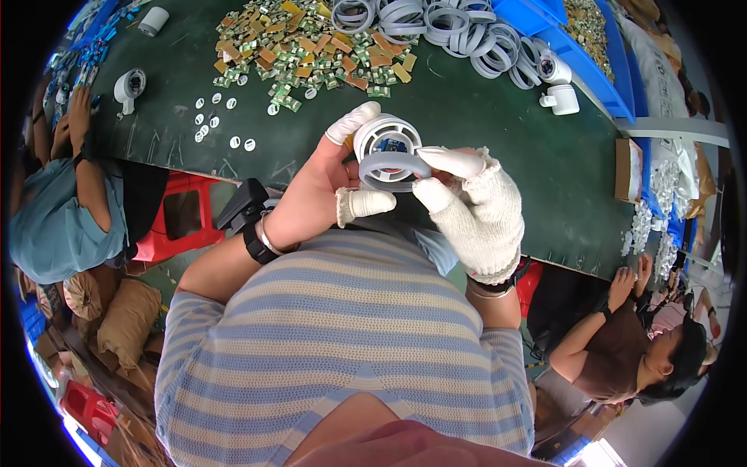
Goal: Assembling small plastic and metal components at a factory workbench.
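Observation:
My left hand (315, 183), with white covers on the thumb and a finger, is closed around a round white plastic housing (383, 125). Inside the housing's open, slotted face a blue part (391, 145) shows. A grey ring (394, 161) overlaps the near side of that face; whether it is seated or only held against it I cannot tell. My right hand (472, 204), in a white knitted glove, pinches the ring's right edge between thumb and finger. Both hands are above the near part of the green table (311, 140).
A heap of small green and brown circuit boards (311, 47) lies at the far middle, beside piled grey rings (467, 31). Small white discs (214, 121) are scattered left. White housings (130, 86) stand at both sides. Blue bins (583, 58) line the right; co-workers (615, 342) sit both sides.

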{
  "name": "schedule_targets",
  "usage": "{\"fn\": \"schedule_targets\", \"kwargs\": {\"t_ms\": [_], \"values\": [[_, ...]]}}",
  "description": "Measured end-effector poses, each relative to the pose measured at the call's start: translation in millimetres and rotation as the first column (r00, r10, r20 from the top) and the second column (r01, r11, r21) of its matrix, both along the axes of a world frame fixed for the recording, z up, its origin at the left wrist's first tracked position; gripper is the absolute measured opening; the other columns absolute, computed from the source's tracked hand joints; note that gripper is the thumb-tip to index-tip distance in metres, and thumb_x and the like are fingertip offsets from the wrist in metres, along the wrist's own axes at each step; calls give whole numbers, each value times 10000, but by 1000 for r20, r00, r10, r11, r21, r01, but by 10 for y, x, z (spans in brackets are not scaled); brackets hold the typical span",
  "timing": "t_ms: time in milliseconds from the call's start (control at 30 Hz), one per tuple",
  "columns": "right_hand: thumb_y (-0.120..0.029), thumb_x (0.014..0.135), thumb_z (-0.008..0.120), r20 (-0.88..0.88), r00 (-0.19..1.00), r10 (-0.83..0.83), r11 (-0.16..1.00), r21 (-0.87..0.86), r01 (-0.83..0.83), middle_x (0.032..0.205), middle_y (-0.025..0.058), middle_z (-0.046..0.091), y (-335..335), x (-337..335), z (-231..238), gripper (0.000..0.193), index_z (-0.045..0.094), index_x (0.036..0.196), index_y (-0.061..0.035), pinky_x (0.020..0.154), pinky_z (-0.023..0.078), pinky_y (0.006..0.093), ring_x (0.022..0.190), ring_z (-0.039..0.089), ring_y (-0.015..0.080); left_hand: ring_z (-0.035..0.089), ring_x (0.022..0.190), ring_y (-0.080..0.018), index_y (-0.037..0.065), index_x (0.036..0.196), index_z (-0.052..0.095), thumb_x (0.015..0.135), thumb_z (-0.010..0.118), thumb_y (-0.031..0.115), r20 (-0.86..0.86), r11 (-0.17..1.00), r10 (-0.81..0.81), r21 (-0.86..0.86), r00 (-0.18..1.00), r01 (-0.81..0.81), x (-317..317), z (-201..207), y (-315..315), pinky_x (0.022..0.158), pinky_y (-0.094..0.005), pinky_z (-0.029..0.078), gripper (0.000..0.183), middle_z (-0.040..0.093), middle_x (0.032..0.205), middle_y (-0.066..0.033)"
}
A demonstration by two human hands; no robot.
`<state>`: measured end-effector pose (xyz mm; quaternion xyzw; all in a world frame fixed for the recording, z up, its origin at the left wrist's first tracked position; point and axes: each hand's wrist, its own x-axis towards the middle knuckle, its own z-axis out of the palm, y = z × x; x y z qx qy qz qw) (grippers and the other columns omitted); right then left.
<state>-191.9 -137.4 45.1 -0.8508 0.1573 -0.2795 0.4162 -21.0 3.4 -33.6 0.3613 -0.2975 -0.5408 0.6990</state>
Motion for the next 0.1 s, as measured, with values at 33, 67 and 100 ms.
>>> {"fn": "schedule_targets", "kwargs": {"t_ms": [33, 67, 100], "values": [[-115, 873, 814, 0, 1000, -1, 1000, 0, 1, 912, 94, 725, 3, -3, 2, 317, 736, 1180, -115, 698, 544, 343, 761, 701, 243, 533, 1367, -191, 197, 1665, 205, 817, 822, -106, 0, 1000, -1, 0, 1000, 1, 0, 1, 2, 1064, -377, 527, 1092, 353, 1645, -59], [-121, 877, 811, -13, 1000, -4, 1000, -1, 4, 921, 96, 729, 6, -7, 10, 310, 737, 1179, -117, 697, 545, 344, 763, 702, 242, 530, 1372, -194, 197, 1667, 202, 820, 821, -106, 19, 1000, -1, 9, 1000, 1, -1, 5, 5, 1061, -377, 530, 1092, 345, 1650, -59], [-127, 882, 808, -27, 1000, -7, 1000, -1, 7, 930, 97, 733, 8, -14, 23, 303, 738, 1177, -119, 697, 546, 344, 765, 704, 241, 527, 1376, -196, 198, 1668, 198, 823, 819, -105, 37, 1000, -1, 18, 999, 0, -3, 12, 7, 1058, -377, 532, 1092, 338, 1654, -58]]}}
